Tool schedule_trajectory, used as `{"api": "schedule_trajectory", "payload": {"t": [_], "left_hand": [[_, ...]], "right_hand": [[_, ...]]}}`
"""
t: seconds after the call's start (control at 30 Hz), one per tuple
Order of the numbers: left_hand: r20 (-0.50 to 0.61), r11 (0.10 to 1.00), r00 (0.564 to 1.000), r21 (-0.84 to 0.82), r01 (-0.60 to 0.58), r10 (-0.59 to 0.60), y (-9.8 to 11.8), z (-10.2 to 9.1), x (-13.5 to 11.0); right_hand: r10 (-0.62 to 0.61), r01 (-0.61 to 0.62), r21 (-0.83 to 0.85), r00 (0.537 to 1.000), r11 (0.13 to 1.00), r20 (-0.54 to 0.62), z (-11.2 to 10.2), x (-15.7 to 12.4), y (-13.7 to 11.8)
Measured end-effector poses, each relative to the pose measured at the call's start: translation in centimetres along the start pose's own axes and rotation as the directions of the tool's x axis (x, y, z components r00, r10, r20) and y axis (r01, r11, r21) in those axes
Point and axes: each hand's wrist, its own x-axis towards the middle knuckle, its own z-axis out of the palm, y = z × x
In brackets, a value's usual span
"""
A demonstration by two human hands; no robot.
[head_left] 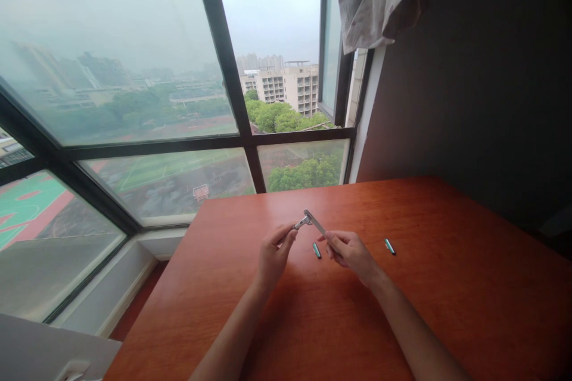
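My left hand (274, 253) pinches the handle of a small silver razor (308, 220) above a reddish-brown wooden table (447, 297). My right hand (348, 250) is closed, its fingertips pinching the razor's flat head from the right. Both hands hold the razor a little above the tabletop. Two small teal cartridges lie on the table: one (316, 250) between my hands, the other (390, 246) to the right of my right hand.
Large windows with dark frames (223, 53) stand behind and left of the table, one pane (330, 36) swung open. A pale garment (375, 0) hangs at the top right against a dark wall (491, 83). A white sill (147, 244) runs below the glass.
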Motion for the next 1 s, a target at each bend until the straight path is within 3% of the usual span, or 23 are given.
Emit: {"api": "schedule_trajectory", "payload": {"t": [0.17,0.47,0.7,1.0], "left_hand": [[0.032,1.000,0.999,-0.027,0.007,-0.006,0.06,0.07,0.03],[-0.018,0.996,0.997,-0.043,0.074,-0.074,-0.33,0.01,0.00],[0.052,0.992,0.993,-0.066,0.105,-0.102,-0.17,0.14,-0.14],[-0.031,0.989,0.991,-0.074,0.127,-0.129,-0.42,-0.26,0.08]], "right_hand": [[0.003,-0.003,-0.004,1.000,1.000,-0.003,0.00,0.03,-0.01],[-0.004,0.004,-0.007,1.000,1.000,-0.010,0.02,0.04,0.02],[-0.013,0.013,-0.014,1.000,1.000,-0.003,0.07,-0.03,-0.12],[-0.027,0.026,-0.014,0.999,1.000,-0.034,-0.01,0.05,0.13]]}}
